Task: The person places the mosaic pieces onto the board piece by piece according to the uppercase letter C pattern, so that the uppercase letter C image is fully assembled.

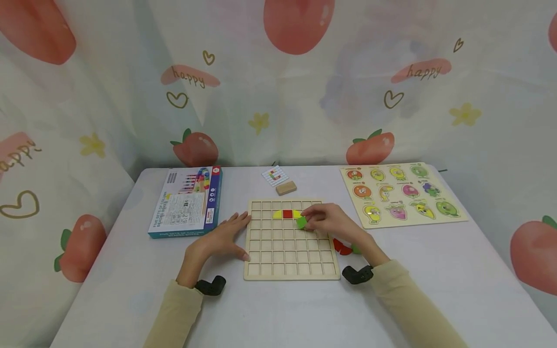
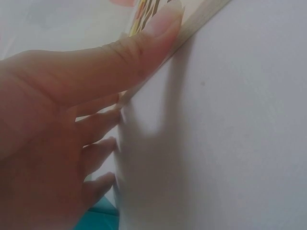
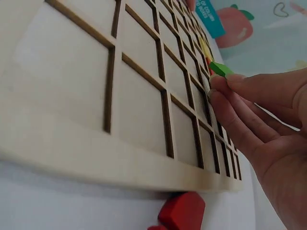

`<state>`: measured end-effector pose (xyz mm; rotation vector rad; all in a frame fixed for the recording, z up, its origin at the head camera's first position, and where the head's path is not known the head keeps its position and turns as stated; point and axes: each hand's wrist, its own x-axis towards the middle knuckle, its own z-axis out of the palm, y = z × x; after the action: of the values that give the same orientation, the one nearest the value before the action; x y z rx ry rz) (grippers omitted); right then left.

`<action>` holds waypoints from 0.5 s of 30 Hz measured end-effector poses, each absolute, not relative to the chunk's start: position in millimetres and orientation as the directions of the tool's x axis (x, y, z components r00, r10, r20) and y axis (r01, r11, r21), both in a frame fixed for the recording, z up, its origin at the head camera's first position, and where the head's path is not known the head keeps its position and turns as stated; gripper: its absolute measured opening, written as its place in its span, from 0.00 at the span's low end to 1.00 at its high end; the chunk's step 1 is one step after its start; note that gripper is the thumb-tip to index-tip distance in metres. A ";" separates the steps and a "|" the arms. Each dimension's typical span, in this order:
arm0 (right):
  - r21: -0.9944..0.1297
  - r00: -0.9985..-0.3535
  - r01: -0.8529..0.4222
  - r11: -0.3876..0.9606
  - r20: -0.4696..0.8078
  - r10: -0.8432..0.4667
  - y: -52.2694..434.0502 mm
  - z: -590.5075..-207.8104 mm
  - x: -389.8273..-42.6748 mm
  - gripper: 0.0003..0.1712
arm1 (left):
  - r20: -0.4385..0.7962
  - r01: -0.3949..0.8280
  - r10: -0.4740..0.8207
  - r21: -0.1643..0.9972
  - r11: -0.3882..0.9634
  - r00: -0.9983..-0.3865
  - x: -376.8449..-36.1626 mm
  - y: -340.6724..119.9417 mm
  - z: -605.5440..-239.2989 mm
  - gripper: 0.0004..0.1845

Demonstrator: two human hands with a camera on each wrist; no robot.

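A wooden grid board (image 1: 291, 274) lies in the middle of the table. In its second row from the back sit a red square tile (image 1: 287, 214) between two yellow tiles, the left one (image 1: 277, 214) with a rounded corner. My right hand (image 1: 328, 220) pinches a green tile (image 1: 301, 222) between thumb and fingers, over the cells just in front of the right yellow tile. The right wrist view shows the green tile (image 3: 220, 69) at the fingertips. My left hand (image 1: 224, 238) rests along the board's left edge, fingers spread, thumb at the edge.
Red pieces (image 1: 342, 247) and a green piece (image 1: 356, 249) lie beside the board's right edge, partly behind my right wrist. A small pattern card (image 1: 275, 176) and a wooden block (image 1: 286, 188) lie behind the board. A boxed set (image 1: 187, 203) stands left, a fruit puzzle board (image 1: 402, 195) right.
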<state>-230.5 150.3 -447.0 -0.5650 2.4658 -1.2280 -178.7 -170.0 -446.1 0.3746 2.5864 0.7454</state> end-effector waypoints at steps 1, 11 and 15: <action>-0.809 -0.871 -0.190 0.556 -0.122 -0.476 147.1 -446.5 -230.7 0.17 | -0.319 0.138 0.364 0.557 0.819 -0.875 -178.4 -170.0 -446.1 0.57; -0.787 -0.870 -0.232 0.572 -0.095 -0.484 120.8 -446.5 -237.3 0.19 | -0.320 0.135 0.362 0.557 0.819 -0.876 -178.3 -169.3 -445.8 0.57; -0.793 -0.864 -0.239 0.561 -0.090 -0.496 113.6 -447.1 -239.4 0.18 | -0.319 0.141 0.365 0.552 0.822 -0.875 -178.8 -169.7 -445.9 0.57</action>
<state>-239.4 113.6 -447.1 -0.6058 2.4942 -1.1997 -178.8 -169.7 -445.9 0.3777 2.5887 0.7392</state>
